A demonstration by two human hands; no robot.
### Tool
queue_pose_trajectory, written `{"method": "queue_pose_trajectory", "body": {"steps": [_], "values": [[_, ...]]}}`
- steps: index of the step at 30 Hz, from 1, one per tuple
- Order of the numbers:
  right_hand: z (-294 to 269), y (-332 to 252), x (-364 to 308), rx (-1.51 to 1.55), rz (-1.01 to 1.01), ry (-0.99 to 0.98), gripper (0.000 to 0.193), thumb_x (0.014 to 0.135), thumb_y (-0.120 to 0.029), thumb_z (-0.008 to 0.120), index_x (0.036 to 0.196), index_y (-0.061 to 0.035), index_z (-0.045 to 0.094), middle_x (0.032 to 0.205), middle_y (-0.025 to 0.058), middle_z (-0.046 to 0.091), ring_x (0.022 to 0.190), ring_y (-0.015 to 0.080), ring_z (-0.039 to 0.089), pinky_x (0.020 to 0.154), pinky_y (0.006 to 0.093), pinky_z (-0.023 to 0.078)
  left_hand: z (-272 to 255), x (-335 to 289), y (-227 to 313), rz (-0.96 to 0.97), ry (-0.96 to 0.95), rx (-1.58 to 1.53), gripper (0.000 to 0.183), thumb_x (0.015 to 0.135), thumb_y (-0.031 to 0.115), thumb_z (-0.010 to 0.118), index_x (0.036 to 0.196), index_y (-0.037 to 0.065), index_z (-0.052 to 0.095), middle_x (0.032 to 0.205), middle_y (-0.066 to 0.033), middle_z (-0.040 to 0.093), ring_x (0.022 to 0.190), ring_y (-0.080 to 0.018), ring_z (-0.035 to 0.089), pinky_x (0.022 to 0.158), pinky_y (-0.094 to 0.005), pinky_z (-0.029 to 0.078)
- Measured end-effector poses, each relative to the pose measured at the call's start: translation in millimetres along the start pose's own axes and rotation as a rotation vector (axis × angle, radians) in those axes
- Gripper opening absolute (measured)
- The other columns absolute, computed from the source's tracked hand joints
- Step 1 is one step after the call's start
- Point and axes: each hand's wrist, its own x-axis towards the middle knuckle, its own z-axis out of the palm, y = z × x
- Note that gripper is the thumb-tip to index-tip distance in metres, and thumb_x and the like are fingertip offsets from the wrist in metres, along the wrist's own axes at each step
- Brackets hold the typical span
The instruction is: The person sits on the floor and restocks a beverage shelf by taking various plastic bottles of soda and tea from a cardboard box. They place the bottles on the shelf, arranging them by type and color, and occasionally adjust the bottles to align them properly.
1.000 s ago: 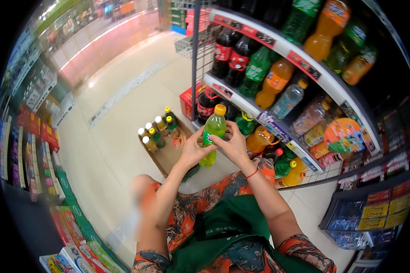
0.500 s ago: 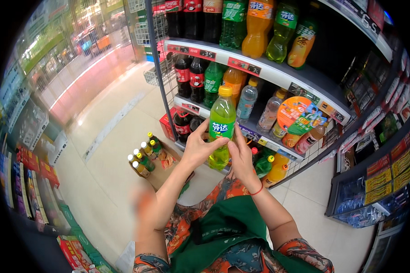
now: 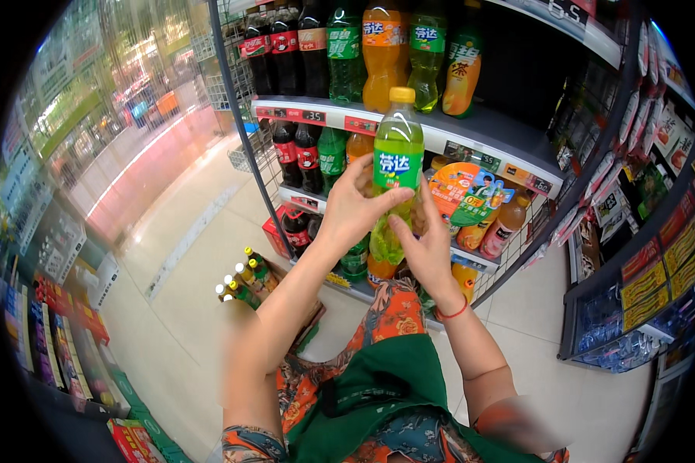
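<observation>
A clear soda bottle (image 3: 398, 166) with green-yellow drink, a green label and a yellow cap stands upright between my hands, in front of the drink shelves. My left hand (image 3: 367, 202) wraps its left side, thumb across the front below the label. On the other side my right hand (image 3: 427, 243) grips the lower part, thumb on the front. Behind it, the upper shelf (image 3: 502, 143) carries a row of bottles: dark cola, green ones, an orange soda bottle (image 3: 384, 54), a similar green-yellow soda bottle (image 3: 426, 62) and an orange-and-green tea bottle (image 3: 462, 71).
Below, another shelf holds more bottles, partly hidden by my arms and a round orange-green sign (image 3: 465, 193). On the floor at left, several small bottles (image 3: 247, 278) stand in a cardboard box. A rack with yellow-red tags (image 3: 647, 297) stands at right, glass doors (image 3: 131, 100) at far left.
My hands and the bottle have risen toward the upper shelf and shifted slightly right. The shelf appears further left in view, and the bottle stays held in both hands.
</observation>
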Motion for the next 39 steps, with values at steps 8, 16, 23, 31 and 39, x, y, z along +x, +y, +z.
{"method": "queue_pose_trajectory", "body": {"steps": [8, 16, 23, 31, 39], "values": [[-24, -18, 51, 0.156, -0.08, 0.025, 0.072, 0.09, -0.001, 0.062, 0.149, 0.0032, 0.021, 0.123, 0.0168, 0.061, 0.111, 0.0175, 0.059, 0.094, 0.0298, 0.047, 15, 31, 22, 0.083, -0.061, -0.077, 0.07, 0.088, 0.018, 0.071, 0.141, -0.007, 0.033, 0.131, -0.0165, 0.054, 0.119, -0.0196, 0.054, 0.099, -0.0307, 0.044], [-37, -26, 88, 0.17, -0.055, 0.025, 0.07, 0.091, -0.006, 0.062, 0.149, 0.0021, 0.024, 0.116, 0.016, 0.065, 0.104, 0.0153, 0.062, 0.088, 0.0287, 0.049, 15, 39, 30, 0.038, -0.108, -0.002, 0.067, 0.092, 0.019, 0.065, 0.146, -0.001, 0.031, 0.129, -0.0171, 0.057, 0.113, -0.0207, 0.059, 0.093, -0.0317, 0.048], [-41, -31, 115, 0.113, -0.064, 0.049, 0.068, 0.089, -0.01, 0.064, 0.146, 0.0042, 0.03, 0.109, 0.0139, 0.069, 0.095, 0.0127, 0.064, 0.081, 0.0267, 0.05, 9, 68, 36, 0.001, -0.13, 0.065, 0.07, 0.092, 0.024, 0.067, 0.148, 0.006, 0.031, 0.13, -0.0129, 0.058, 0.115, -0.0175, 0.058, 0.092, -0.0339, 0.048], [-47, -31, 146, 0.047, -0.111, 0.087, 0.065, 0.089, -0.011, 0.064, 0.144, 0.0031, 0.034, 0.108, 0.0152, 0.07, 0.094, 0.0141, 0.066, 0.081, 0.0274, 0.051, 13, 95, 46, 0.028, -0.16, 0.024, 0.074, 0.089, 0.018, 0.069, 0.149, 0.003, 0.028, 0.128, -0.0127, 0.059, 0.111, -0.0164, 0.059, 0.091, -0.0327, 0.048], [-50, -22, 175, 0.0, -0.142, 0.103, 0.065, 0.087, -0.016, 0.065, 0.143, 0.0024, 0.037, 0.107, 0.0168, 0.07, 0.094, 0.0156, 0.067, 0.082, 0.0281, 0.05, 12, 125, 44, 0.06, -0.138, 0.023, 0.074, 0.088, 0.015, 0.069, 0.149, 0.001, 0.028, 0.126, -0.013, 0.061, 0.106, -0.0147, 0.06, 0.088, -0.0293, 0.048]]}}
